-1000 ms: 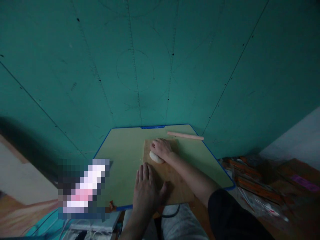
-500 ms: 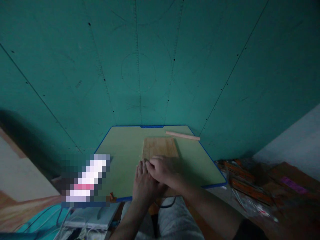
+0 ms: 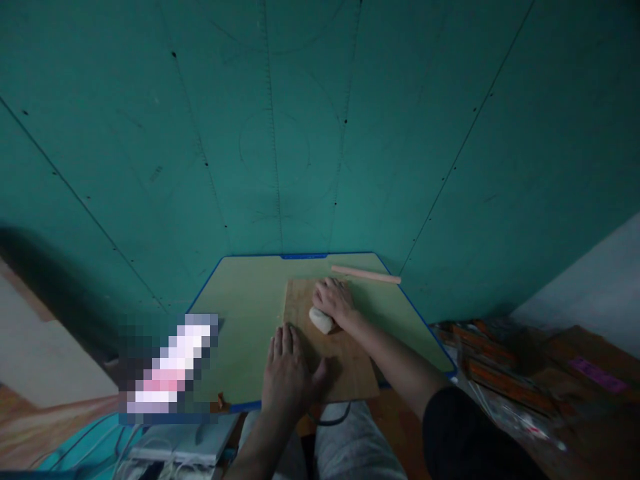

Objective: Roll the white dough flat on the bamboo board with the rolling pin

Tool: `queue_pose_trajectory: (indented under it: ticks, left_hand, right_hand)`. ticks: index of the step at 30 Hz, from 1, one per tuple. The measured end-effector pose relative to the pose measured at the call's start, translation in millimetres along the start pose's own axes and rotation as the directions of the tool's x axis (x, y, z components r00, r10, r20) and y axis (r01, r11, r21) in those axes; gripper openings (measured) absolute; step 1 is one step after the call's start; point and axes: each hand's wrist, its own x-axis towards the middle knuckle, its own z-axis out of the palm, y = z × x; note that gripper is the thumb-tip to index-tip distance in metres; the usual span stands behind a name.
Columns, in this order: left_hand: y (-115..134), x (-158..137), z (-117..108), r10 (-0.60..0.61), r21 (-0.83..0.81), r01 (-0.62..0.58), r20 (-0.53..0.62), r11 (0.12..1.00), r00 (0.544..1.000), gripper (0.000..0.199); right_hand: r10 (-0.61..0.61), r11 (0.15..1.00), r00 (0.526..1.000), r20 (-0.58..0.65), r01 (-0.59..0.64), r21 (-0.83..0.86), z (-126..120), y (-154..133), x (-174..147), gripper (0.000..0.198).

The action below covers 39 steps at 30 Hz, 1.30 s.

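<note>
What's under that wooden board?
The light brown wooden board lies on a pale green mat with a blue edge. What the mat's middle looks like beneath the board is covered, so it cannot be seen.

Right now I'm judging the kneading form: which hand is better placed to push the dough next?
The right hand. It lies on the dough at the far part of the wooden board, while the left hand lies flat on the board's near left edge, apart from the dough, seemingly steadying it.

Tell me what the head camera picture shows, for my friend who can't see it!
A right hand presses a pale dough lump on a wooden board; the left hand lies flat on the board. A rolling pin lies beyond.
</note>
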Motion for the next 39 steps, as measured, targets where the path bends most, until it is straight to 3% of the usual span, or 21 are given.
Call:
queue_pose_trajectory:
  ticks: [7,11,14,17,20,23,29,35,39]
  left_hand:
    - [5.4,5.3,-5.3,-0.014,0.008,0.014,0.005,1.000,1.000,0.097]
    - [3.7,3.6,-7.0,0.032,0.010,-0.032,0.037,0.999,0.999,0.089]
    - [0.6,1.4,-6.7,0.109,0.027,-0.111,0.069,0.993,0.992,0.073]
    - [0.7,0.1,-6.2,0.061,0.016,-0.061,0.030,0.998,0.998,0.084]
    - [3.5,0.0,-7.1,0.025,0.015,-0.025,0.020,1.000,0.999,0.096]
    - [5.8,1.0,-9.8,0.017,0.020,-0.018,0.055,1.000,0.998,0.094]
    - [6.1,4.0,-13.7,-0.029,0.004,0.029,0.097,1.000,0.995,0.090]
    - [7.3,5.2,-12.1,-0.030,-0.051,0.034,0.080,0.998,0.996,0.087]
    - [8.7,5.5,-12.6,-0.030,-0.059,0.033,0.051,0.998,0.998,0.086]
  right_hand:
    - [-0.219,0.964,0.975,-0.034,0.221,0.150,4.1,18.9,-70.9,0.044]
    - [-0.152,0.948,0.986,-0.072,0.166,0.272,4.7,-12.2,-102.7,0.048]
    - [-0.107,0.963,0.993,-0.057,0.117,0.241,3.8,-45.6,-90.1,0.043]
    - [-0.112,0.979,0.993,-0.038,0.116,0.166,4.4,-58.2,-55.6,0.028]
    - [-0.110,0.990,0.994,-0.012,0.111,0.085,8.2,-48.6,-22.1,0.021]
    - [-0.052,0.996,0.999,0.015,0.051,0.080,12.0,-31.9,1.5,0.027]
    - [0.047,0.997,0.998,-0.035,-0.044,0.068,6.4,-3.9,14.4,0.037]
    - [-0.079,0.990,0.994,-0.078,0.087,0.107,0.6,22.3,-41.3,0.037]
    - [-0.170,0.956,0.958,-0.232,0.218,0.197,0.9,23.5,-88.8,0.030]
